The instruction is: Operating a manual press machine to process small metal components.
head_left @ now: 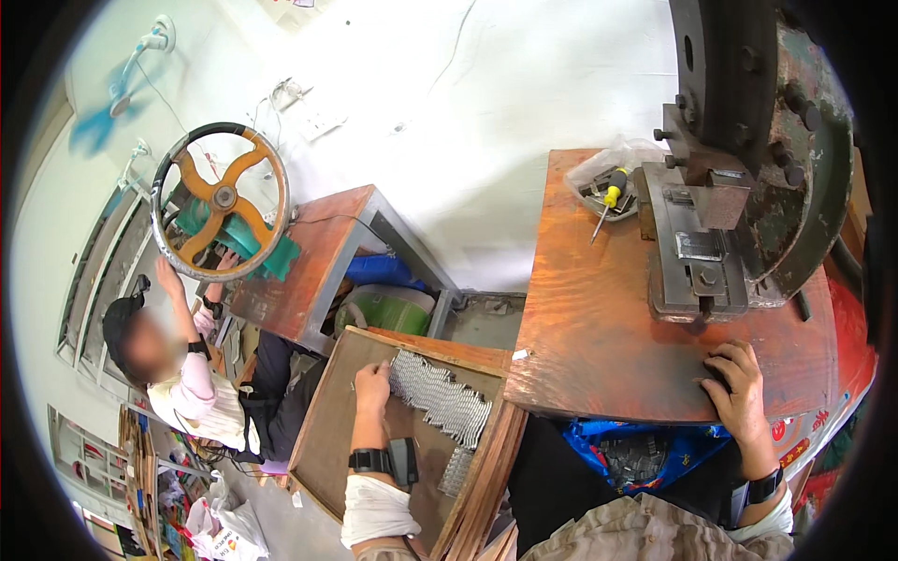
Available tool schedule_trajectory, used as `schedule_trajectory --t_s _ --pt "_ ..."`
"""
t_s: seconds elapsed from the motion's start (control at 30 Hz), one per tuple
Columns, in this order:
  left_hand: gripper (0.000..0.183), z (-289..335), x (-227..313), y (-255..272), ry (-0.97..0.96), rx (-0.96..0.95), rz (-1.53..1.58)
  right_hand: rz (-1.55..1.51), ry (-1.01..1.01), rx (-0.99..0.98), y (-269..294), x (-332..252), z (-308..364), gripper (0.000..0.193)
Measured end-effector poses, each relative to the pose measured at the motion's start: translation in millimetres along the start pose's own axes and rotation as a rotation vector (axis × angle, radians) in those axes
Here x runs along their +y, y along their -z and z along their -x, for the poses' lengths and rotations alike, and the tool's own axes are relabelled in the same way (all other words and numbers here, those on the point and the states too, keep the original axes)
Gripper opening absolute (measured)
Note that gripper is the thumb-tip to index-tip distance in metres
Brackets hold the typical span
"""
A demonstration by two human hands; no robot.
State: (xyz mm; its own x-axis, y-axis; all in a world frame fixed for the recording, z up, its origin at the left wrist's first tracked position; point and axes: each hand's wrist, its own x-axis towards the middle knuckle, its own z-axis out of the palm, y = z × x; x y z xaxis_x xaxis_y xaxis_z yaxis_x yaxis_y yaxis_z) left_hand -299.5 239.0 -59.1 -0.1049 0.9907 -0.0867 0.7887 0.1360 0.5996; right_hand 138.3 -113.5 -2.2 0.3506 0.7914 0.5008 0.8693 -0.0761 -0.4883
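While touching the row of metal pieces [440, 397] in the wooden tray [327, 439] with the bent fingers of the left hand [371, 381], and resting the right hand [739, 383] loose and empty on the orange table [599, 318] near the press [702, 252], could knock the row apart

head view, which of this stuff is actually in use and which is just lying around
In use: left hand on the rows of small metal pieces in the wooden tray; right hand on the orange bench by the press.

Lying about: yellow-handled screwdriver, plastic bag, blue bag of parts.
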Motion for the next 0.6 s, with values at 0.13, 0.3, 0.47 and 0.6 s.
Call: schedule_trajectory --t_s 0.13,0.3,0.47,0.6 --pt "0.028 -17 1 3 0.057 -0.081 0.323 -0.002 -0.018 -0.005 0 -1 0 0.027" --pt "0.023 -27 0 8 0.139 -0.236 0.488 0.012 -0.029 -0.012 -1 -2 0 0.027" --pt "0.019 -36 3 1 0.049 -0.102 0.344 0.034 -0.018 -0.012 -1 -4 -1 0.027" --pt "0.020 -35 1 -6 -0.102 -0.089 0.198 0.033 -0.024 -0.008 -2 -5 -1 0.027"
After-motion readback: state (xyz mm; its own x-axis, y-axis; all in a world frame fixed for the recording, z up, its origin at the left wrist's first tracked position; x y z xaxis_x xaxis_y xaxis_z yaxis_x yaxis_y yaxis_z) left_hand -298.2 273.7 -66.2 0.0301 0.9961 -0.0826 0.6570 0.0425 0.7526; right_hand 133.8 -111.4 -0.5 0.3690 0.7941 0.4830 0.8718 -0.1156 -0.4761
